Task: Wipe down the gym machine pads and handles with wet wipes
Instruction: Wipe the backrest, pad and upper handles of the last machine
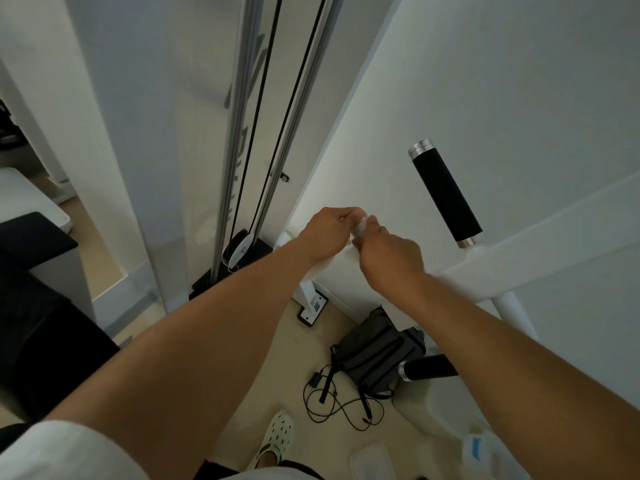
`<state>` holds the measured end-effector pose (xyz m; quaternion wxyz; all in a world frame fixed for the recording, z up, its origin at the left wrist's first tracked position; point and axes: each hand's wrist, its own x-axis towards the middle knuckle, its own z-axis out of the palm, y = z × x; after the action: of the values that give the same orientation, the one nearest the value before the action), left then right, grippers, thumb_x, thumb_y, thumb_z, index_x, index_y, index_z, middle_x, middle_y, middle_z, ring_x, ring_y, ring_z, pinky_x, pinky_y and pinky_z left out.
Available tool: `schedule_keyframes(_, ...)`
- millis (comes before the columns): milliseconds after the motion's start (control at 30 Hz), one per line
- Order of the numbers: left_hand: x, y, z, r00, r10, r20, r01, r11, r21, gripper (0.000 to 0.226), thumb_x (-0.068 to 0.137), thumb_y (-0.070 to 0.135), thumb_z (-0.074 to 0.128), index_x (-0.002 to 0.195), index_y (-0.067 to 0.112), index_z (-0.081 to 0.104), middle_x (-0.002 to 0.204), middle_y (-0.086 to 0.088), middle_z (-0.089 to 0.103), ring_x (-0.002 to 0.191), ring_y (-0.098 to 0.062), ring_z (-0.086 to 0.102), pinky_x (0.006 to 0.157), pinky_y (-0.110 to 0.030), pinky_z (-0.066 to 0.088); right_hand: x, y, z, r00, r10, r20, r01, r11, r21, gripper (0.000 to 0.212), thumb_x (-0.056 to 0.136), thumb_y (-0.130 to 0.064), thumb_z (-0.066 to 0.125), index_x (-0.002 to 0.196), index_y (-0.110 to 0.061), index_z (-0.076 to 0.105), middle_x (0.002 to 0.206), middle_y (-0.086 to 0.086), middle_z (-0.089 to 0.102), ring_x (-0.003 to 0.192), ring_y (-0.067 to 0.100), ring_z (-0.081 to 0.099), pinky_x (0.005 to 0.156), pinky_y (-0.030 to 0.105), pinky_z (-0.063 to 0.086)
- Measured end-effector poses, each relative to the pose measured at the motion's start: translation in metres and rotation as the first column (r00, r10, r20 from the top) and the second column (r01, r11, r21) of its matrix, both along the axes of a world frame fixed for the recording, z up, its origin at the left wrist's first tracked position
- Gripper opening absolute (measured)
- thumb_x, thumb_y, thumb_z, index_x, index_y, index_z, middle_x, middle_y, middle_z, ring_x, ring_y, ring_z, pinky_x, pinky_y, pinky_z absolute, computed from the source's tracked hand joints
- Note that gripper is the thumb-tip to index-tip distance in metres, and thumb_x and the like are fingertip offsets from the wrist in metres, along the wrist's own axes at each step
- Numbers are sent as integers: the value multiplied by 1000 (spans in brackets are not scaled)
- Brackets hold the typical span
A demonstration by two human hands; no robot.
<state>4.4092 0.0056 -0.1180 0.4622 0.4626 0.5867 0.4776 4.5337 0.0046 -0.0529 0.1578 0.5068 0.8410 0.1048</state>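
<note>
A white wet wipe (360,227) is bunched between my two hands, just above the white arm (526,261) of the gym machine. My left hand (327,233) pinches its left edge and my right hand (389,252) pinches its right edge. A black foam handle (445,194) with chrome end caps rises from the arm to the right of my hands. A second black handle (427,367) sticks out lower down, partly behind my right forearm.
Steel guide rods and black cables (263,133) run up the machine at centre. A grey bag (375,351) and tangled black cord (341,401) lie on the floor. A wipe pack (479,448) sits bottom right. A black padded seat (38,306) is at left.
</note>
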Motion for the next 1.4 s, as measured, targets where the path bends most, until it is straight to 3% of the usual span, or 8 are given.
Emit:
schedule_keyframes(167,2,-2,3,1000,8,4,-8,1000,9,36,106,40,45,128,24,67,114,-4,69,89,-12,64,92,-30,48,12,-32,25,785,64,616,-18,997,-80,71,104,-25,53,156,7,16,155,14,44,131,32,55,113,49,38)
schedule_keyframes(400,2,-5,4,1000,16,-18,-16,999,29,34,108,34,41,116,24,73,103,-4,74,99,-20,67,89,-30,49,-13,-2,4,996,13,87,-18,998,57,42,104,-18,41,143,-1,37,115,9,68,94,26,68,80,36,37)
schedule_keyframes(633,3,-3,5,999,12,-38,-11,1000,24,35,106,40,44,119,23,71,95,-6,67,77,-10,59,79,-27,47,12,-34,31,660,127,740,-73,992,-105,48,102,-24,58,145,-8,46,142,11,53,127,31,56,109,51,43)
schedule_keyframes(800,1,2,12,988,-53,-144,51,999,-15,23,105,23,49,115,19,69,93,-5,65,83,-17,61,75,-27,48,8,-36,79,961,238,143,-251,964,83,20,98,-15,64,118,-8,63,100,5,67,79,17,63,52,22,22)
schedule_keyframes(900,-9,15,24,946,-86,-314,56,993,-106,27,102,28,55,121,18,71,112,-2,70,101,-21,66,91,-33,51,8,-36,132,967,220,-132,-174,941,292,23,106,-31,55,121,-14,59,78,0,55,60,18,44,52,30,24)
schedule_keyframes(1100,-18,33,48,857,-207,-472,130,973,-192,29,98,27,63,124,19,71,129,-4,68,117,-21,64,103,-31,47,24,-1,155,987,-121,-108,137,979,153,35,107,-37,50,123,-6,52,116,13,65,104,32,63,71,32,34)
schedule_keyframes(1267,-19,39,68,865,-222,-450,155,971,-181,30,102,33,56,119,15,73,117,-6,71,104,-20,66,85,-24,47,22,20,132,985,-96,-147,106,993,59,36,110,-40,37,135,-20,53,116,7,64,97,27,63,73,32,37)
schedule_keyframes(1400,-13,46,113,985,134,-106,-113,977,182,44,99,56,51,116,21,72,102,5,71,97,-12,65,82,-26,46,26,23,130,966,-167,-200,187,979,86,43,110,-38,37,141,-8,45,120,10,66,96,27,62,73,32,36)
